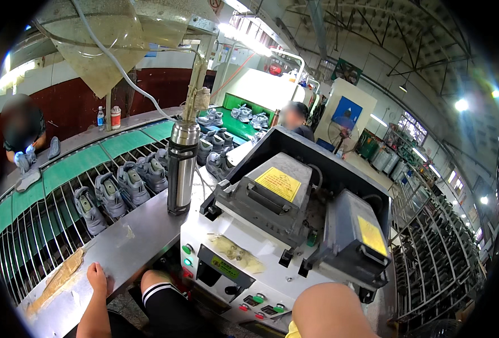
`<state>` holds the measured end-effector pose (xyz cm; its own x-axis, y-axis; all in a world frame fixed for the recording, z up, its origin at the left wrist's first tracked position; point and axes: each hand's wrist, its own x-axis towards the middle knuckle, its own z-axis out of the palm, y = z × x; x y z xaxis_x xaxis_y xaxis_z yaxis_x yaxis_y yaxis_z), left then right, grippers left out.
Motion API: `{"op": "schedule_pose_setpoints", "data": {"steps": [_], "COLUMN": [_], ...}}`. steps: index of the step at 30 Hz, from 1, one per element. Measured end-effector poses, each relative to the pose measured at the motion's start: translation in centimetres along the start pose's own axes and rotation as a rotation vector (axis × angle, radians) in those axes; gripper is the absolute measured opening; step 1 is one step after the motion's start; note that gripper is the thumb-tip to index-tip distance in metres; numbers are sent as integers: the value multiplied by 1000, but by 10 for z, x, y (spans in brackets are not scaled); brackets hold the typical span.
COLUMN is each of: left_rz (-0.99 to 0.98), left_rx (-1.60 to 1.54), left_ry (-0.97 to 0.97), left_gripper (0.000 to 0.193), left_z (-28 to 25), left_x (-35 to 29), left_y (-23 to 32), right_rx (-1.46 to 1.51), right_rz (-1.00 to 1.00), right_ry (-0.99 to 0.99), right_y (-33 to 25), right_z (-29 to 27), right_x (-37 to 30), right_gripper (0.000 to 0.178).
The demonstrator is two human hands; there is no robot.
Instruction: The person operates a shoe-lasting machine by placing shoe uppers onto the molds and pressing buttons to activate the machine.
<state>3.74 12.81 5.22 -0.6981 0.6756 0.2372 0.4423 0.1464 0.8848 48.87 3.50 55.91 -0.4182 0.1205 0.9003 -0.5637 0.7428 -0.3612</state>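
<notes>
Head view, left hand [98, 278]: lower left, fingers folded into a loose fist at the metal tabletop [139, 234], nothing visible in it.
Right hand: outside the frame; state cannot be told.
Grey shoes [109, 197]: row on wire rack [41, 225], left of centre.
Steel flask [180, 169]: upright, centre, beside the machine [261, 197].

The shoes [109, 194] are grey, the belt [77, 166] green, the tabletop [145, 224] silvery grey with brown tape [56, 280]. The flask [186, 135] is silver and black, the machine [280, 280] white with dark grey covers [261, 198] and yellow labels [277, 183].
</notes>
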Motion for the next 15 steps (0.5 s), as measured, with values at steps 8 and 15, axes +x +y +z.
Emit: {"op": "schedule_pose_setpoints", "data": {"steps": [8,15], "left_rz": [45,-1], "left_rx": [-44,-85], "left_ry": [-14,-29], "left_gripper": [35,36], "left_z": [11,8], "left_x": [8,5], "left_y": [0,-14], "right_rx": [-27,-10], "right_rz": [16,11], "right_ry": [-8,6], "right_y": [4,2], "right_z": [10,14], "right_x": [-1,-3], "right_gripper": [15,12]}}
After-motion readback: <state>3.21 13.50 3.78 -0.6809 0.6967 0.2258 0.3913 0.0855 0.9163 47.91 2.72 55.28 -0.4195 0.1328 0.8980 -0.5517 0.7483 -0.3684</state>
